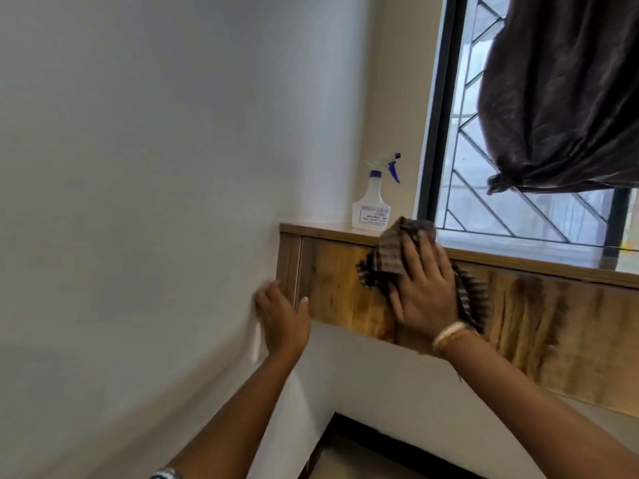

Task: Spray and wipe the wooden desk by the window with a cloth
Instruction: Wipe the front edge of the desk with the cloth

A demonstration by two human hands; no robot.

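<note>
Left of the fingers a big off-white wall (138,202) fills most of the view, plain and a bit blurry, and it runs down to where the wood starts. Up and right of the fingers is the window (518,209), dark frame with a diagonal metal grille behind the glass, and a brown curtain (560,91) bunched and knotted up so it hangs over the top corner of it. Under the window sits the wooden worktop (332,231), seen from low down, so mostly you get its front panel with streaky, knotty grain and only a thin strip of the top ledge. Below the panel is more white surface and a dark gap near the floor.

Right hand (423,288) is flat on the front panel, fingers (415,250) spread and pressing a brown checked cloth (390,257) against the wood; the cloth pokes out above the fingertips over the ledge edge and trails out right of the wrist, which has a light bangle on it. Left hand (281,316) rests at the left end of the panel, right where it meets the wall, its fingers relaxed and holding nothing. Just above and left of the right fingers, a white spray bottle (371,205) with a blue trigger stands upright on the ledge, in the corner beside the window frame.
</note>
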